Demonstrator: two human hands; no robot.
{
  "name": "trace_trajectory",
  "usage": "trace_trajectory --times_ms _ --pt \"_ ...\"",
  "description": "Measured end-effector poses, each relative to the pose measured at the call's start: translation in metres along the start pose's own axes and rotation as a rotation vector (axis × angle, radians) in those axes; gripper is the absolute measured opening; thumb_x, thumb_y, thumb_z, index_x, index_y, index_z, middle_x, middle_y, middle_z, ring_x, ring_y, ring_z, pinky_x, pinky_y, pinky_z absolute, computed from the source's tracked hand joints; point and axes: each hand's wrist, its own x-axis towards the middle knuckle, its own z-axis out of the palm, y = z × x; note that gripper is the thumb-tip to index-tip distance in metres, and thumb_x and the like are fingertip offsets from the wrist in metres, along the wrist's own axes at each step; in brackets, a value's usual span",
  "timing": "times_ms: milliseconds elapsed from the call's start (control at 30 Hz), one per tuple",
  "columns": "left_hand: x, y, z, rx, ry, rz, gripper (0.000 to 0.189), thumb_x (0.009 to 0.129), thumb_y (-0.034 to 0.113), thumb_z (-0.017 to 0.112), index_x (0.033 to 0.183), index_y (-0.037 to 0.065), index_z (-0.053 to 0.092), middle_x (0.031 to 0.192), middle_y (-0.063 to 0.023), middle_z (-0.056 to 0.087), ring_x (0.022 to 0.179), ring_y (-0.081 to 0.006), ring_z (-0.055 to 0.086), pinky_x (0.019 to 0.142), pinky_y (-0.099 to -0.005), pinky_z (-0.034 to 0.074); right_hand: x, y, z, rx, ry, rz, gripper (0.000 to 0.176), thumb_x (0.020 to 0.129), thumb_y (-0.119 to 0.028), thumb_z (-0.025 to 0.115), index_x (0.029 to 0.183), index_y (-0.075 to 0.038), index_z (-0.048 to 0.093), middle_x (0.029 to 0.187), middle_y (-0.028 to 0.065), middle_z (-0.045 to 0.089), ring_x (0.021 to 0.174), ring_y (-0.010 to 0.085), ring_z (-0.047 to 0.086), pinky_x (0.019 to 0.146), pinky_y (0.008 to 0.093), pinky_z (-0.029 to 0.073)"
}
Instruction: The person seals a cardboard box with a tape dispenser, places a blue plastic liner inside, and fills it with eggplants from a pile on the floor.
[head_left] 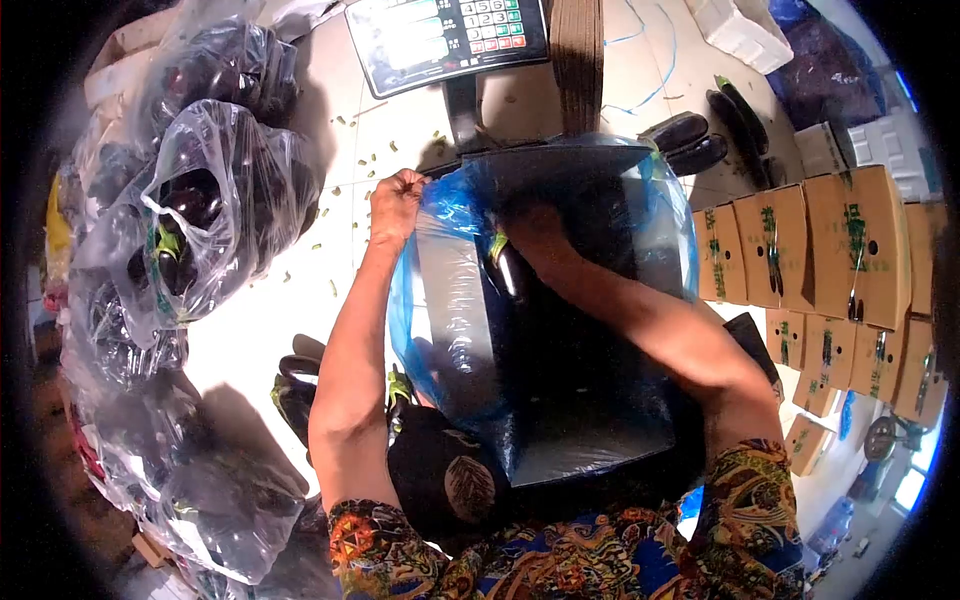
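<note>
Now my left hand (397,205) is up at the far left corner of the lined box (595,430), fingers clenched on the gathered edge of the blue plastic liner (450,205). My right hand (535,235) reaches down into the box's shadow, and the eggplant (508,270) lies just left of its fingers, green stem pointing far; I can't tell whether they grip it. The scale (450,42) stands beyond the box.

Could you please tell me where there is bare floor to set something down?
The widest bare floor lies between the bagged eggplants and the left arm; a smaller patch separates the brown stack from the foam box. It is crowded around those bags and the cartons at right.
</note>
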Motion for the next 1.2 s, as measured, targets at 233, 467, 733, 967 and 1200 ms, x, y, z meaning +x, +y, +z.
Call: trace_trajectory --times_ms 233,467,733,967,1200 --pt "0.000 0.019 0.002 0.294 0.213 0.161 0.008 0.079 0.000 0.057 0.079 0.003 0.065 0.074 -0.0121 0.068 0.070 -0.0276 0.067 0.066 -0.0342 0.051 -0.031 -0.019 -0.015 -0.244 0.053 -0.247 0.035 0.085 -0.025 0.057 0.112 -0.002 0.056 0.109 0.0207 0.060 0.101 0.0366 0.057 0.092 0.0459 0.043" --pt "-0.008 0.041 -0.002 0.373 0.211 0.082 0.012 0.080 0.001 0.053 0.076 0.004 0.064 0.070 -0.0095 0.067 0.065 -0.0267 0.066 0.061 -0.0356 0.050 -0.099 -0.064 -0.067 0.420 -0.100 0.065 0.026 0.085 -0.014 0.062 0.106 -0.002 0.051 0.098 0.0078 0.059 0.093 0.0163 0.055 0.083 0.0308 0.045" --pt "-0.007 0.034 -0.003 0.358 0.219 0.138 0.014 0.081 0.002 0.051 0.076 0.003 0.064 0.068 -0.0090 0.066 0.061 -0.0212 0.063 0.058 -0.0332 0.048 -0.103 -0.077 -0.089 0.542 -0.302 0.001 0.024 0.092 -0.018 0.060 0.107 -0.001 0.054 0.097 0.0114 0.064 0.086 0.0148 0.060 0.077 0.0291 0.048" --pt "-0.002 0.034 0.001 -0.167 0.195 -0.126 0.020 0.084 0.009 0.047 0.073 0.002 0.062 0.063 -0.0041 0.061 0.053 -0.0144 0.056 0.050 -0.0307 0.043 -0.087 -0.082 -0.087 0.634 -0.143 -0.082 0.021 0.089 -0.006 0.060 0.110 -0.004 0.055 0.105 0.0135 0.064 0.094 0.0152 0.061 0.077 0.0307 0.049" --pt "-0.008 0.045 -0.002 0.270 0.176 -0.005 0.005 0.084 0.003 0.061 0.081 0.000 0.065 0.074 -0.0143 0.066 0.071 -0.0306 0.067 0.065 -0.0342 0.050 -0.065 -0.044 -0.094 -0.044 -0.113 -0.537 0.040 0.085 0.005 0.054 0.123 -0.007 0.052 0.113 0.0171 0.060 0.098 0.0282 0.062 0.086 0.0341 0.050"
